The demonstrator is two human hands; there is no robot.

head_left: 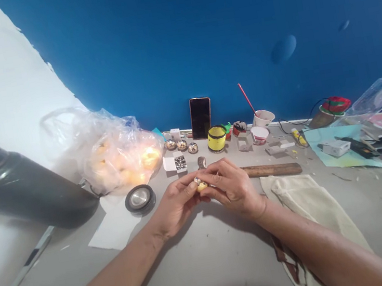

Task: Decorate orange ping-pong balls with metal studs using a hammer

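Both of my hands meet over the middle of the table around a small yellow ball (202, 186) with shiny silver pieces on its upper part. My left hand (181, 196) grips it from the left between thumb and fingers. My right hand (232, 182) is closed in a pinch at its upper right side. Fingers cover much of the ball. Just beyond my hands lies a hammer with a metal head (201, 162) and a wooden handle (274, 169). An opened white box (180, 164) of small silver studs stands behind my left hand. Three silver-covered balls (181, 145) sit behind that box.
A clear plastic bag (116, 155) with yellowish contents and a dark bottle (25, 185) are left. A round black-rimmed lid (139, 199) lies nearer. A phone (201, 118) leans on the wall beside a yellow cup (217, 139). A cream cloth (315, 205) lies under my right forearm.
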